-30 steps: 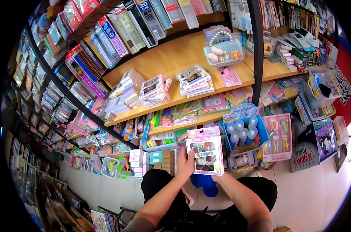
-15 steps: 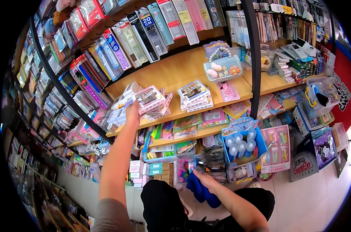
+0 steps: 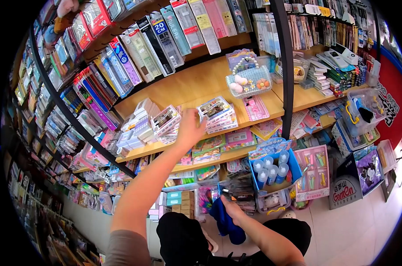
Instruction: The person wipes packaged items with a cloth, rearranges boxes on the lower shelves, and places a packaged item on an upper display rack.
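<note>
My left hand reaches over the wooden shelf, between two stacks of windowed boxes. Its thumb is apart from the other fingers, with nothing seen between them. The thumb lies at the left edge of the blue-and-white stack, possibly touching it. Left of the hand is the pink-and-white stack. Low in front of me, my right hand is closed on a dark blue cloth, which hangs down from it.
Small white boxes stand at the shelf's left. A beaded bag is further right. Below are a blue bin of bottles and a pink display box. A black post rises in front of the shelves.
The pink-and-white box first held in front of me went onto the left stack. My left hand has since let go and moved right, towards the other stack. My right hand took hold of the cloth.
</note>
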Demonstrator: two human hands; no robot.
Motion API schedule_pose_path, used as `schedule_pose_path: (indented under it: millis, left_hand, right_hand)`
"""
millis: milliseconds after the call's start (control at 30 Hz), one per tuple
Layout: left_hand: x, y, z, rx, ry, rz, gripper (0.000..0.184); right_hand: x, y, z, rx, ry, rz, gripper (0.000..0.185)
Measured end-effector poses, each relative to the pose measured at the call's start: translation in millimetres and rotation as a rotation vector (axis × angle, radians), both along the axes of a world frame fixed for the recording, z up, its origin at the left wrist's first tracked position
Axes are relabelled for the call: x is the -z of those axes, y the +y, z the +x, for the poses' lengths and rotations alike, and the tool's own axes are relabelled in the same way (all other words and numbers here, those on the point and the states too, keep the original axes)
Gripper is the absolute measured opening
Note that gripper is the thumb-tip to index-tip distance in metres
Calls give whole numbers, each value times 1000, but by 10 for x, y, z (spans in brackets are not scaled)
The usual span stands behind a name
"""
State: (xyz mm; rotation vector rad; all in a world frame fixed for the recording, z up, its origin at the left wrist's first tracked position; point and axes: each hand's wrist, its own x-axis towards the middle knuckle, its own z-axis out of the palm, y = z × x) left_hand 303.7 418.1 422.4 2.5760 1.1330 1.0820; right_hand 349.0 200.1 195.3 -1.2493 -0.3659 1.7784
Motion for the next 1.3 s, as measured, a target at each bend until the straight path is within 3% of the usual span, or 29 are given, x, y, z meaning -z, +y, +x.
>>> schedule_pose_path:
  millis: [100, 233, 367, 433, 467, 567, 667, 867, 967, 1000, 1100, 1200, 1267, 1300]
  left_hand:
    - [241, 129, 244, -120, 181, 72, 71]
    - [348, 368, 413, -188, -88, -411, 85]
    - [402, 531, 589, -395, 11, -332, 93]
    - [183, 285, 820, -466, 48, -284, 97]
    - [85, 177, 934, -485, 83, -295, 98]
    - [-55, 40, 1214, -543, 202, -312, 103]
    - [-81, 48, 1297, -548, 267, -343, 102]
    - [-11, 252, 1123, -552, 143, -374, 91]
    - [-15, 286, 922, -384, -22, -327, 84]
    - [-42, 218, 850, -282, -136, -409, 82]
    - [44, -127, 547, -7, -288, -437, 75]
    - [221, -938, 252, 252, -160, -119, 81]
    - [638, -1299, 87, 262, -129, -200, 87]
    - [833, -1493, 17, 257, -97, -232, 90]
  right_hand:
    - [-8, -19, 29, 40, -119, 29, 69]
    - [-359, -100, 188, 18, -69, 4, 66]
    - [-334, -72, 222, 2, 43, -60, 61]
    - [-91, -20, 152, 59, -59, 2, 56]
    - [-4, -12, 123, 86, -110, 31, 54]
    - [-169, -46, 203, 52, 65, -2, 46]
    - [-171, -41, 223, 49, 72, -15, 66]
    - [90, 70, 240, 122, 25, 16, 70]
    - [201, 121, 293, 308, 143, -9, 70]
    - [1, 117, 348, 385, 200, -22, 69]
    - [-153, 126, 509, 515, 620, 27, 55]
    - [-444, 85, 698, 520, 855, 149, 64]
    - [-544, 63, 752, 467, 928, 301, 73]
    - [-892, -66, 757, 447, 881, 405, 80]
